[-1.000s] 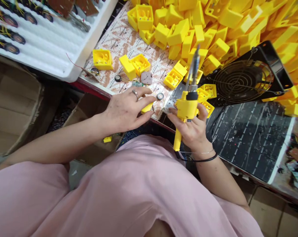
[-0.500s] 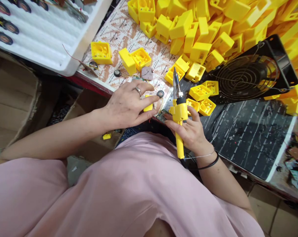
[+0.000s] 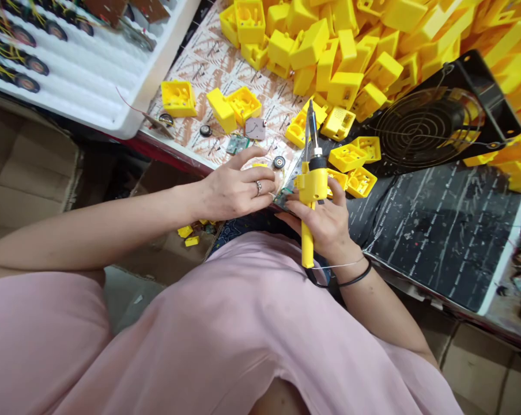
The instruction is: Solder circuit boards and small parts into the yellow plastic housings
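A yellow soldering iron [image 3: 314, 183] with a solder feed is gripped in my right hand [image 3: 327, 222], its metal tip pointing up and away from me. My left hand [image 3: 241, 187] is at the table's near edge, its index finger stretched out and the other fingers bent together; what they pinch, if anything, is hidden. Just beyond those fingers is a small round black speaker [image 3: 279, 162]. A yellow plastic part [image 3: 260, 165] shows partly beneath the left hand. Between the hands lies a small green circuit board [image 3: 282, 196], partly covered by fingers.
A heap of yellow plastic housings [image 3: 347, 52] fills the back of the table. A black fan [image 3: 425, 127] stands at the right. At the left is a white foam tray [image 3: 109, 86] with wired speakers. Another green circuit board [image 3: 237, 144] and a grey square piece [image 3: 255, 128] lie ahead.
My left hand has turned and its spread fingers have drawn together, uncovering the green board beyond it. The right hand with the soldering iron has shifted slightly left.
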Motion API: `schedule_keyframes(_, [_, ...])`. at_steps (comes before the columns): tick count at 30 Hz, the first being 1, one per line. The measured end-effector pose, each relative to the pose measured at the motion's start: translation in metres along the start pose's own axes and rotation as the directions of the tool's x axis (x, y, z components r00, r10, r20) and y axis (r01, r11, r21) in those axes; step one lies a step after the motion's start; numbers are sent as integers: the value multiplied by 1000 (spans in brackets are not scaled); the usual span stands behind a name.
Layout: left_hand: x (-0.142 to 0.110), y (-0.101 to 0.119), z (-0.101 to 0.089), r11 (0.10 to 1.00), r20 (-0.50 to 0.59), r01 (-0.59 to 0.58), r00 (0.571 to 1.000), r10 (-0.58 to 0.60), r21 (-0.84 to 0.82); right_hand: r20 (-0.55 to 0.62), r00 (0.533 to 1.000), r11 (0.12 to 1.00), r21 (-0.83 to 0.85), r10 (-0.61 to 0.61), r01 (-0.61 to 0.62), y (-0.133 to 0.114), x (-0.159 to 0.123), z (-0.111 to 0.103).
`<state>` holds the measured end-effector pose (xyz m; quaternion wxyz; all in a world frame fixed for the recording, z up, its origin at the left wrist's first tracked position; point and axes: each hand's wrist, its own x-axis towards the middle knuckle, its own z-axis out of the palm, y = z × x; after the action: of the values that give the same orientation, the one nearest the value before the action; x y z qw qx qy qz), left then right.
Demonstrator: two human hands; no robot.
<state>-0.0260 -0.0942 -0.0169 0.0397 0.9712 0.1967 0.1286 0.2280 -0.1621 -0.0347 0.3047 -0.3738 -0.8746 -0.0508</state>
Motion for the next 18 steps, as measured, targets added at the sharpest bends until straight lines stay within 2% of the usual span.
schedule_keyframes(2, [6, 1, -8, 1000, 50, 13, 999, -13, 14, 20, 998, 998, 11, 54, -54, -2, 1, 4])
schedule_keyframes(6, [13, 14, -29, 977, 146, 212, 966, -214, 31, 81, 993, 989, 111, 92, -100, -1, 6, 1])
schedule_keyframes(10, [7, 26, -33, 907, 239, 389, 907, -347, -162, 130, 990, 970, 230, 48, -77, 5, 10, -6])
schedule_keyframes(12, [3, 29, -25, 852, 193, 456, 888, -417, -259, 146, 989, 964, 257, 37, -74, 9, 11, -7])
schedule_keyframes(14, [0, 32, -13, 813, 84, 489, 868, -489, -317, 182, 983, 961, 263, 35, -83, 11, 12, -9])
schedule_keyframes(18, [-2, 43, 9, 785, -115, 495, 814, -569, -373, 257, 966, 967, 251, -26, -41, 14, 17, -17])
